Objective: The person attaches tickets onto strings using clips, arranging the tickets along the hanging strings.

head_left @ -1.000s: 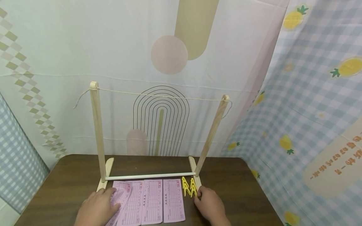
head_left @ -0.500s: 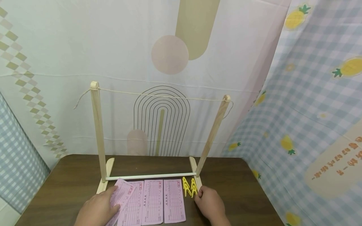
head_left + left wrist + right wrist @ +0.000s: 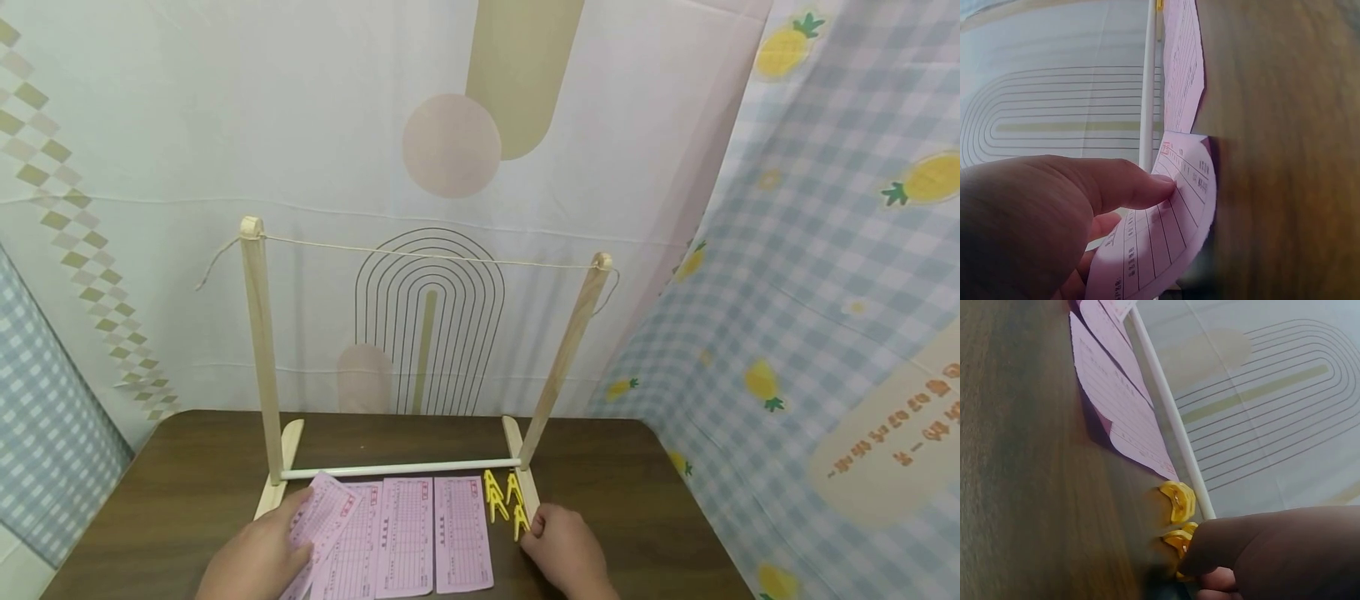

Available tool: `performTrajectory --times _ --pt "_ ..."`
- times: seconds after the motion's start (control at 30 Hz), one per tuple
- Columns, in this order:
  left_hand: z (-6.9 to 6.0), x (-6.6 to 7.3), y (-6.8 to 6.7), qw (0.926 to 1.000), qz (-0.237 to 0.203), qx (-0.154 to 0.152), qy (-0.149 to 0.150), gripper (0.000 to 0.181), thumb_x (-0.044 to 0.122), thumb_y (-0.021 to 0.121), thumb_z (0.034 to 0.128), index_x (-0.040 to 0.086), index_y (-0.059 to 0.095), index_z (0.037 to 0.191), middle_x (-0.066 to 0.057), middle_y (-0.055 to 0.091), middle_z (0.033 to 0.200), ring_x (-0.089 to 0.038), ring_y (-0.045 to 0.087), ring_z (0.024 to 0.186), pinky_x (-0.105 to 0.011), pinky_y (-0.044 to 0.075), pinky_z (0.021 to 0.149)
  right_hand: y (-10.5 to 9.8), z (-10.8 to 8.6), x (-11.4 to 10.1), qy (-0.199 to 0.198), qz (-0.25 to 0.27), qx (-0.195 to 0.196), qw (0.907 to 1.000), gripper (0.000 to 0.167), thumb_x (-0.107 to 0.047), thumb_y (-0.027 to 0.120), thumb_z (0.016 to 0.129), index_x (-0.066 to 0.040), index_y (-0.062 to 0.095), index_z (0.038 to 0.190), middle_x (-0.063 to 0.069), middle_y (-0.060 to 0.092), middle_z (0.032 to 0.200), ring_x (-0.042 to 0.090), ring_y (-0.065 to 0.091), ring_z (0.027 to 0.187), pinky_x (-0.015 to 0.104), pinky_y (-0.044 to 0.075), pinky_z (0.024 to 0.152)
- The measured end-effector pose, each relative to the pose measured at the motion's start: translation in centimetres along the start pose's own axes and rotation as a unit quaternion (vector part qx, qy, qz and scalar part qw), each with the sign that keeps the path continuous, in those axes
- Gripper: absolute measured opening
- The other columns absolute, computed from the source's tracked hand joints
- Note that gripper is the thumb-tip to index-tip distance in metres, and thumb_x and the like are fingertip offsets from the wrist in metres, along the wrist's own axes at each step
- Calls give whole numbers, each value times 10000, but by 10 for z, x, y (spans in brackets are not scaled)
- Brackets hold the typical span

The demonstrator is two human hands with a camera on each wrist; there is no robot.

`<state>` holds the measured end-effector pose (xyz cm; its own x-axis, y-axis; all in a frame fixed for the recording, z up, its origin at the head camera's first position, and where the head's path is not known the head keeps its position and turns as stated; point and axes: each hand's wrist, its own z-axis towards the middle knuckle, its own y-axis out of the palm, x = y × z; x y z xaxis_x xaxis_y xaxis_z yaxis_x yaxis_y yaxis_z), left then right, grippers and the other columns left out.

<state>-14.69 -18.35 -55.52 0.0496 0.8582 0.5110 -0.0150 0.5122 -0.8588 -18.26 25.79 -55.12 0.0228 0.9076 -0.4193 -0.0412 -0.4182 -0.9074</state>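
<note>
My left hand (image 3: 251,546) pinches a pink printed paper slip (image 3: 324,517) by its left side. In the left wrist view, the thumb presses on the slip's face and the sheet (image 3: 1166,237) bends. More pink slips (image 3: 406,537) lie in a row on the table, the held one overlapping the leftmost. With thumb and fingers, my right hand (image 3: 568,546) pinches a yellow clothespin (image 3: 521,523), just in front of the stand's right foot. Several other yellow clothespins (image 3: 496,502) lie to its left. The right wrist view shows the hand partly covering the pinched clothespin (image 3: 1175,537).
A wooden stand has a left post (image 3: 260,350), a right post (image 3: 566,358), and a string (image 3: 427,254) tied between their tops. A white rod (image 3: 401,468) joins its feet behind the slips. The brown table (image 3: 637,500) meets patterned curtains (image 3: 300,150) at the back.
The held slip has straightened from a curled-over top and now leans right. My right hand has drawn one clothespin slightly toward me and right, away from the others.
</note>
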Motion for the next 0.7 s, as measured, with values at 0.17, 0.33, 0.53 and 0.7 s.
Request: performTrajectory --times 0.17,0.33,0.53,0.7 --pt "1 -2 0 9999 -47 -88 -55 835 215 885 904 57 523 1640 -282 729 1435 -415 791 1124 -677 627 867 -3 -2 3 -51 26 -127 9999 252 -106 770 830 -215 561 741 -71 521 653 109 478 583 273 358 531" --pt "1 -2 0 9999 -118 -20 19 848 204 867 921 90 490 1671 -271 729 1440 -364 791 1075 -659 630 859 -5 -2 2 -78 174 -123 9997 301 -277 826 939 -215 578 779 -84 505 641 98 467 569 275 362 528" --pt "1 -1 1 9998 -212 21 -27 842 195 838 945 110 458 1692 -216 776 1350 -205 632 807 -541 614 732 -6 -2 0 126 360 -372 9986 511 -565 905 904 -171 589 825 -69 480 661 119 448 594 297 347 543" --pt "0 1 -1 9990 -432 107 37 742 185 826 955 127 548 1639 -189 794 1333 -235 715 925 -570 626 799 -5 0 3 153 333 -516 9980 544 -565 961 839 -170 587 829 -53 514 690 130 470 628 300 362 563"
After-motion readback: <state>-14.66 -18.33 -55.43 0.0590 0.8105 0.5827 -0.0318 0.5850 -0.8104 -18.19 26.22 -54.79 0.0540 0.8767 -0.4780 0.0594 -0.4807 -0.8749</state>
